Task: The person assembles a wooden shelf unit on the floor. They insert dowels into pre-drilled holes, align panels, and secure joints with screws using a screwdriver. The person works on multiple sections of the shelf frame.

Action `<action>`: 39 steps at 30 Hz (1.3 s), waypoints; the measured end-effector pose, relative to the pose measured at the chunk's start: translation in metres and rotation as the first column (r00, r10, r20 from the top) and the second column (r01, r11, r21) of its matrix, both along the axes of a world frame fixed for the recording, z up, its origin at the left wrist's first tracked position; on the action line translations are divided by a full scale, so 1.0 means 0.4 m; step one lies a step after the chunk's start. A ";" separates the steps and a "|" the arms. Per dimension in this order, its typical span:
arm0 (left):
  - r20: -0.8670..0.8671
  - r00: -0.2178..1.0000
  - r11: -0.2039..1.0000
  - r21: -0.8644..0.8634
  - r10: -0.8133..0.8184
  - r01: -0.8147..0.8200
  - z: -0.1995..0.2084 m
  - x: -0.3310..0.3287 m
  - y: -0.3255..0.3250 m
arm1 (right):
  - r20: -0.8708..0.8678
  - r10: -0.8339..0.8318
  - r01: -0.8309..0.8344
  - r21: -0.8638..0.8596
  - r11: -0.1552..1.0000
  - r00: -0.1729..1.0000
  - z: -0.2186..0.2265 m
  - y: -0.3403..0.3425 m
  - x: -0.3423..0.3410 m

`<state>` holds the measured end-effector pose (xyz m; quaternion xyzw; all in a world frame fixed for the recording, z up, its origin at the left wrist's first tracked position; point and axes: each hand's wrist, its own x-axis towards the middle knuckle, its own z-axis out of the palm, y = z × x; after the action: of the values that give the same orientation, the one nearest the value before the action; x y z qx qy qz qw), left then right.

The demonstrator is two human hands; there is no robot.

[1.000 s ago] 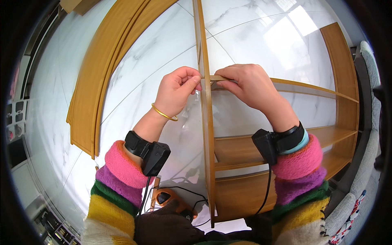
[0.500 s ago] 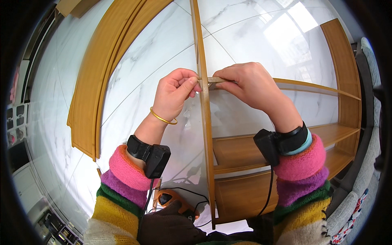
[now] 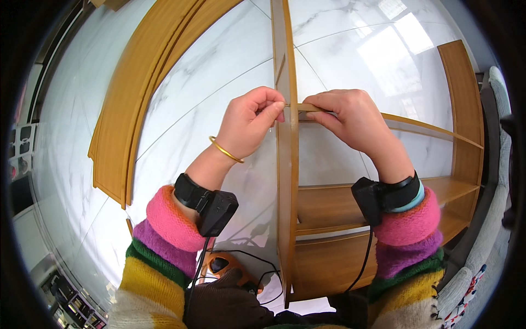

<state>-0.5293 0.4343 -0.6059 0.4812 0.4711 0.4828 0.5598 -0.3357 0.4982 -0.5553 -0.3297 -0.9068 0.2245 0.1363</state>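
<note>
A long wooden side panel stands on edge between my hands, part of a shelf frame. My left hand is closed in a pinch against its left face. A thin, screw-like piece shows between the fingertips and the panel, mostly hidden by the fingers. Across the panel, my right hand grips the end of a narrow wooden shelf board, thumb below and fingers on top. That end meets the panel's right face at about the height of my left fingertips.
Lower shelf boards run right to the opposite side panel. Long wooden panels lie stacked on the marble-look floor at left. An orange-and-black object and black cables lie near my legs. A grey sofa borders the right.
The side panel and both hands sit farther right in the picture, and more of the panel's left face shows. Both grips stay much the same.
</note>
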 end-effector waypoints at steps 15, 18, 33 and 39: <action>0.307 0.924 0.933 -0.340 0.228 -0.118 0.007 0.053 -0.022 | -0.032 0.027 -0.027 0.014 1.000 0.999 -0.008 0.000 -0.006; 0.354 0.910 0.936 -0.339 0.216 -0.090 0.005 0.044 -0.023 | -0.013 0.040 -0.039 0.039 0.998 0.999 -0.010 0.003 -0.002; 0.089 0.984 0.979 -0.152 0.152 -0.138 0.016 0.033 -0.016 | 0.069 0.054 -0.062 0.112 0.992 0.996 -0.009 0.009 -0.002; -0.010 0.982 0.982 0.002 0.190 -0.190 0.007 0.043 -0.021 | 0.150 0.062 -0.081 0.125 0.989 0.987 -0.005 0.012 -0.004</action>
<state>-0.5121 0.4261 -0.6032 0.4367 0.5175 0.5318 0.5086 -0.3373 0.5029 -0.5573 -0.3026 -0.9384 0.1448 0.0829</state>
